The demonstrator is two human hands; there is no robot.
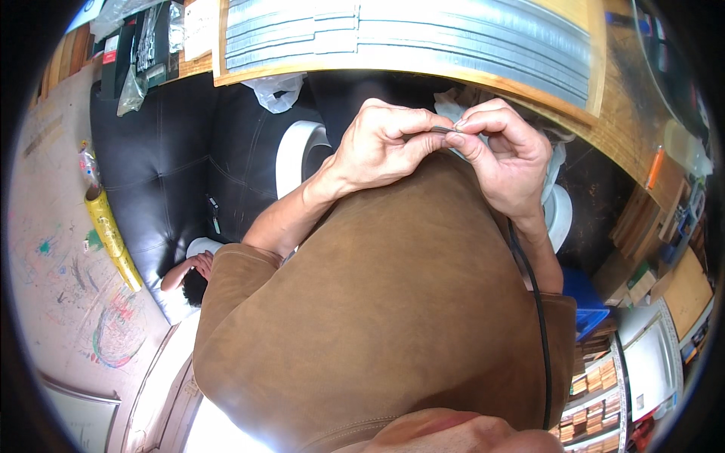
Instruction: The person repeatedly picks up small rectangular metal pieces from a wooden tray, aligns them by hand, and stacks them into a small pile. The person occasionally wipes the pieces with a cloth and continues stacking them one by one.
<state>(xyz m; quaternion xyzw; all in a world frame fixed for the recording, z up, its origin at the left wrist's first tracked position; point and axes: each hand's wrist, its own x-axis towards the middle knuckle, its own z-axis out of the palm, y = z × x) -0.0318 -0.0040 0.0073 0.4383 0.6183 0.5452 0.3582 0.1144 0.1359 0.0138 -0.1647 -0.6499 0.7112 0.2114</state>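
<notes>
Both hands meet in front of my chest, just short of the wooden table edge. A small, thin, dark strip with a metallic look (pixel 444 129) runs between their fingertips; its exact kind cannot be made out. My left hand (pixel 393 143) is closed, thumb and forefinger pinching the strip's left part. On the other end, my right hand (pixel 510 155) pinches with thumb and forefinger, its other fingers curled. The fingertips hide most of the strip. Beyond the hands lies a wooden-framed panel of grey slats (pixel 408 38) on the wooden table (pixel 627 151).
A black sofa (pixel 174 151) with a clear plastic bag (pixel 276 92) stands at left, near a yellow tube (pixel 112 234). Another person's hand (pixel 202 263) shows at lower left. White curved armrests (pixel 291 155) flank me. A black cable (pixel 540 317) hangs along my right side, near a blue bin (pixel 590 313).
</notes>
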